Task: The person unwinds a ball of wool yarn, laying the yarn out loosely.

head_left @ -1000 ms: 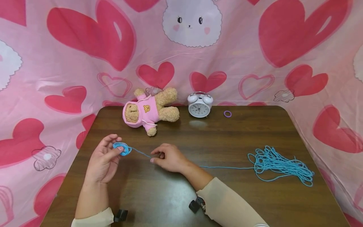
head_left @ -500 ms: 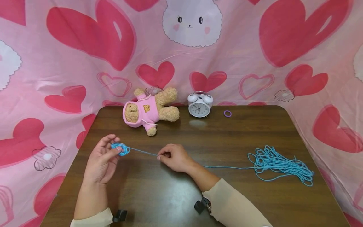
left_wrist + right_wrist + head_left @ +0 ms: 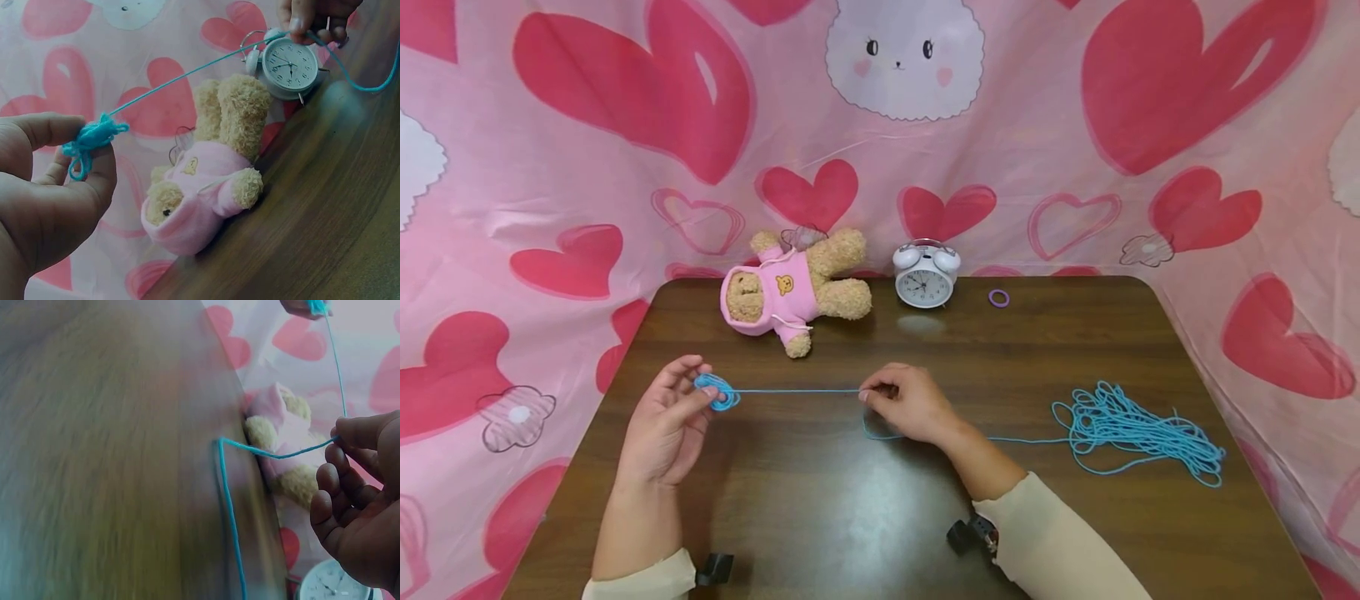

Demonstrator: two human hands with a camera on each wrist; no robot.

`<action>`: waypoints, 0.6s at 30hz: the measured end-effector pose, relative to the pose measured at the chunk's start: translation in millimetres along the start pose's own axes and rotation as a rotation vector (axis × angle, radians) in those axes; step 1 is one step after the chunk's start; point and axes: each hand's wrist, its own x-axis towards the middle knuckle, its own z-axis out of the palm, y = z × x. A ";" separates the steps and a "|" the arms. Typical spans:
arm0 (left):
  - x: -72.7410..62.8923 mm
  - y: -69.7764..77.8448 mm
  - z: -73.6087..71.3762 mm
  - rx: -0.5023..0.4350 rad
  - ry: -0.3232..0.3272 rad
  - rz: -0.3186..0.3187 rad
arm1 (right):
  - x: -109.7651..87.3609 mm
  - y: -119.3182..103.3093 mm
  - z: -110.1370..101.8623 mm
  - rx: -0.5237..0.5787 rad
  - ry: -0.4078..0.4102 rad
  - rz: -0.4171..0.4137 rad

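Observation:
My left hand [image 3: 670, 425] pinches a small wound bundle of blue yarn [image 3: 718, 392] between thumb and fingers, raised over the left side of the table. In the left wrist view the bundle [image 3: 94, 139] shows loose loops poking out. A taut yarn strand [image 3: 797, 391] runs from it to my right hand [image 3: 913, 404], whose thumb and forefinger pinch it near mid-table. Past those fingertips the strand [image 3: 275, 454] sags down to the table in the right wrist view. It then leads right to a loose heap of the same yarn [image 3: 1138, 433].
A teddy bear [image 3: 793, 292] in a pink hoodie lies along the back of the brown table [image 3: 820, 517]. Right of it stand a white twin-bell alarm clock [image 3: 926, 279] and a purple ring [image 3: 998, 298]. A pink heart-patterned cloth [image 3: 865, 150] hangs behind.
My right hand has moved right, away from the left one, and the strand between them has grown longer and straightened. The left hand has stayed nearly in place with the bundle.

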 end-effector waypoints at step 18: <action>-2.7 6.2 -3.3 0.020 0.116 0.012 | -32.2 27.7 -49.8 -0.064 0.103 0.053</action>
